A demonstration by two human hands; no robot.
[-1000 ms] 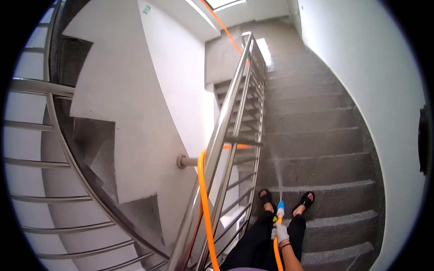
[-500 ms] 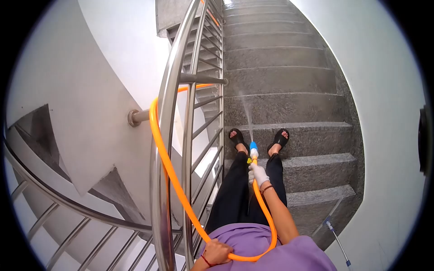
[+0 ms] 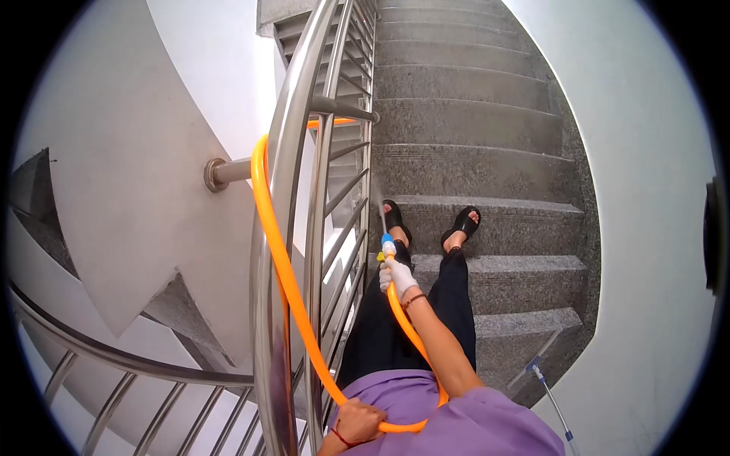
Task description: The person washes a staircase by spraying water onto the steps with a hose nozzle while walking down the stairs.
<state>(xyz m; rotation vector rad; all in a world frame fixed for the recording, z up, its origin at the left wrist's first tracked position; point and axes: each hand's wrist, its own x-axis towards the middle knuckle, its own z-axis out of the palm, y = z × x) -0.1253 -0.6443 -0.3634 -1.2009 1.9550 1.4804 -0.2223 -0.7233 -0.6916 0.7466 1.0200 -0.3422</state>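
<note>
Right hand (image 3: 397, 278), gloved, at centre: fingers closed around the orange hose (image 3: 285, 262) just behind its blue-tipped nozzle (image 3: 388, 243), from which a thin spray (image 3: 379, 209) points toward the top of the frame. Left hand (image 3: 360, 421), bare, at lower centre: curled around the same hose, which loops across the purple shirt (image 3: 471, 425) and rises at left centre beside the metal railing (image 3: 277, 197). Beyond the hands, black sandals (image 3: 463, 222) stand on grey stairs (image 3: 471, 171); at lower right, a long-handled tool (image 3: 553, 403) leans diagonally.
</note>
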